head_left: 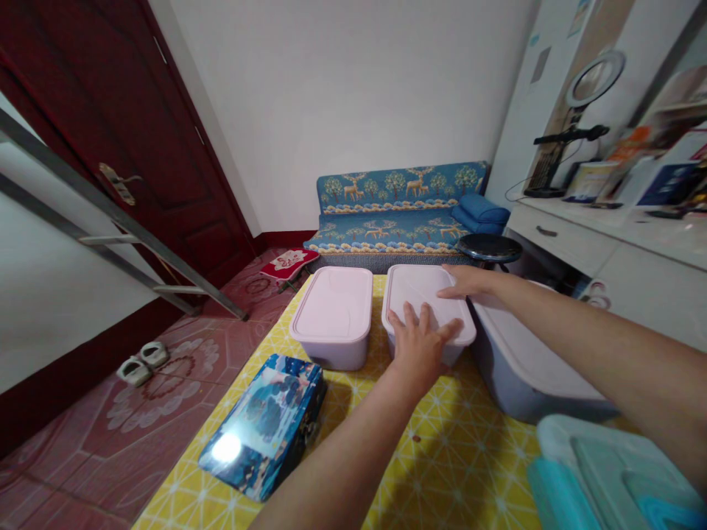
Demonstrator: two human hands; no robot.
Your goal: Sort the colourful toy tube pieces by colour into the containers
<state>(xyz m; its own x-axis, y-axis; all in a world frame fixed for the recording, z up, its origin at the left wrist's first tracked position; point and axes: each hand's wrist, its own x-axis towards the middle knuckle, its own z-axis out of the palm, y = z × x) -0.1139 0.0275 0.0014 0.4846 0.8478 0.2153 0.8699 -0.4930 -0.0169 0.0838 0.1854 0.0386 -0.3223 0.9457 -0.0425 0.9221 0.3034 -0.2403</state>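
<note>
A lidded pale pink storage box [412,283] stands on the table with both my hands on it. My left hand [420,340] lies over the front of its lid, fingers spread. At the right far corner rests my right hand [465,283], with its thumb on the lid and its other fingers partly hidden over the edge. To the left is a similar lidded pink box [334,309]. A larger lidded grey box [530,353] sits to the right, partly behind my right forearm. Near my left forearm lies a blue decorated tin case [268,419] with a clasp.
A yellow patterned cloth [464,449] covers the table. A teal lidded container [613,471] occupies the near right corner. Beyond the table are a black round stool [489,247], a blue sofa [387,213] and a red stool [289,262]. A metal ladder [160,250] leans at left.
</note>
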